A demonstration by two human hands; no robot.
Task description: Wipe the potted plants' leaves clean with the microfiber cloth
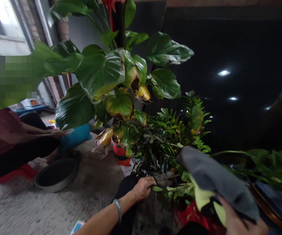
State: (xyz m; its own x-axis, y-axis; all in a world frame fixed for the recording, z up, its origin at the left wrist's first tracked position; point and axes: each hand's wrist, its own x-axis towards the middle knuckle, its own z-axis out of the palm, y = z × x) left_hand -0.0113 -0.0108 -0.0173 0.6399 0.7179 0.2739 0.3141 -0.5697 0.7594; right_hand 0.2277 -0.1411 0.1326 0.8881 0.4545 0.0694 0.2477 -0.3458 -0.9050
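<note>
At the lower middle, my left hand [143, 188], with a light-blue bangle on its wrist, is closed on the end of a thin plant stem [166, 178]. Small green leaves [180, 191] lie along and beyond that stem. My right hand [239, 217] grips a cloth [219, 182], grey on one side and yellow-green on the other. The cloth hangs over the low plants, partly hiding them, and is slightly blurred. Just behind my left hand grows dense dark-green foliage [153, 147].
A large-leaved plant [101, 70] with yellowed, browned leaves rises from a red pot [118, 148]. At left, a person [3, 133] sits on a red stool [10, 178] beside a grey basin [57, 176], holding something pale. Dark panels [241, 49] stand behind; red plastic [194, 215] lies below the cloth.
</note>
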